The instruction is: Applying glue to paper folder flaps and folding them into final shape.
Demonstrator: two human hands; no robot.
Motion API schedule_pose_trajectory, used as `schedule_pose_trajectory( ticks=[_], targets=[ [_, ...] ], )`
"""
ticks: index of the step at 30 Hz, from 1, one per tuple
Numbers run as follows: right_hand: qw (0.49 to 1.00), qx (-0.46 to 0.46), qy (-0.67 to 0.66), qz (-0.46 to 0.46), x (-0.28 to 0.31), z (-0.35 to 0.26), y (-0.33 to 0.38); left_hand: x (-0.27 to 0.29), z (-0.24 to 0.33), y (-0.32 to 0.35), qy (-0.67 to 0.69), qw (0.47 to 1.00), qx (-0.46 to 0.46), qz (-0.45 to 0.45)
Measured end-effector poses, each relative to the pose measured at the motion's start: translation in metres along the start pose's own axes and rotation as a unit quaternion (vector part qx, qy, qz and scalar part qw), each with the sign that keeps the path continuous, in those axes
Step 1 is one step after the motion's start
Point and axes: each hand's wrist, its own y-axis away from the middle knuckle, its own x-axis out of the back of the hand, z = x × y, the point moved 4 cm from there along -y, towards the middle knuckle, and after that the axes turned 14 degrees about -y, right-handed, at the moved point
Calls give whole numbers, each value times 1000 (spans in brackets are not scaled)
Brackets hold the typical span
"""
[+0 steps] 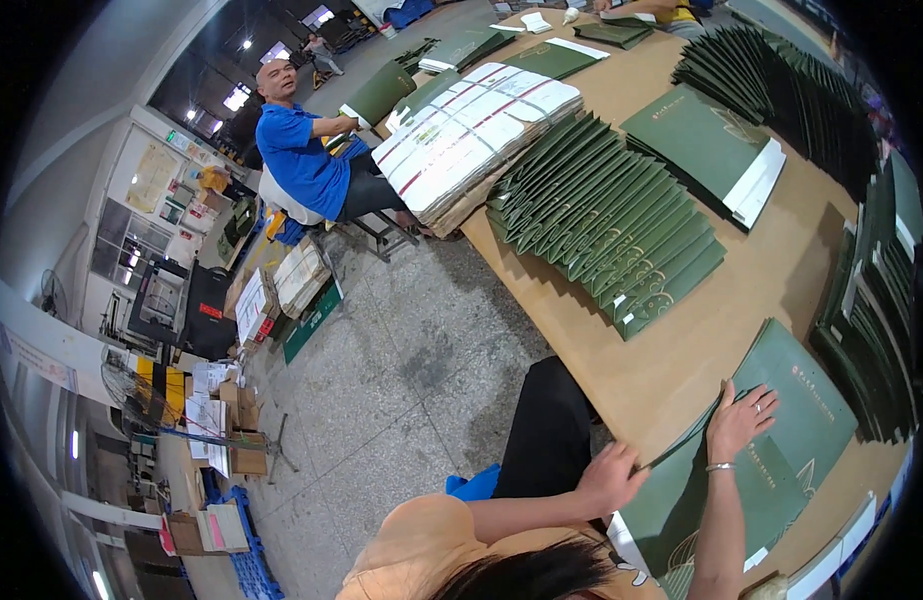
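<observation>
Green paper bag (pixel 781 440) lies flat at the table's (pixel 681 360) near edge. Left hand (pixel 609 478) pinches its edge, steadying it. Right hand (pixel 739 420) rests on top, fingers spread, pressing it flat.

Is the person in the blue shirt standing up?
No, the person in the blue shirt is sitting on a stool beside the long brown table, next to a white paper stack.

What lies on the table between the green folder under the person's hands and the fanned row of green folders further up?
Only bare brown table separates the green folder from the fanned row of green folders, as the head view shows.
</observation>
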Motion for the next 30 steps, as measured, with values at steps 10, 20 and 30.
schedule_pose_trajectory(
  ticks=[10, 20, 30],
  targets=[
    [996, -18, -89, 26, -13, 19, -1, -57, 79, -72, 117, 935, -299, 151],
    [992, 1, -109, 67, 4, -2, 1, -64, 45, -16, -213, 935, -268, 88],
    [989, -2, -138, 54, -1, 8, 3, -28, -23, 8, 156, 986, -37, 47]
  ],
)
